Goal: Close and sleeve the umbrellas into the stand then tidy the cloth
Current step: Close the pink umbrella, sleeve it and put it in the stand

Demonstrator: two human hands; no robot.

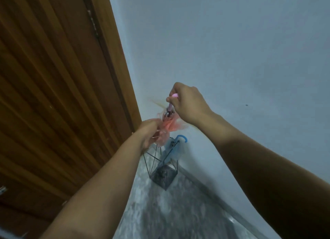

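A small pink umbrella [168, 121] hangs folded between my hands, above the stand. My right hand [187, 103] is closed around its pink handle at the top. My left hand [149, 133] grips the bunched pink canopy lower down. Below them stands a black wire umbrella stand [163, 171] on the floor in the corner. A blue umbrella [174, 147] with a curved blue handle leans inside it, closed. No cloth is in view.
A brown wooden door [53, 96] fills the left side, its frame meeting the pale wall [232, 51] at the corner. The floor [169, 212] is grey speckled stone with a skirting strip along the wall.
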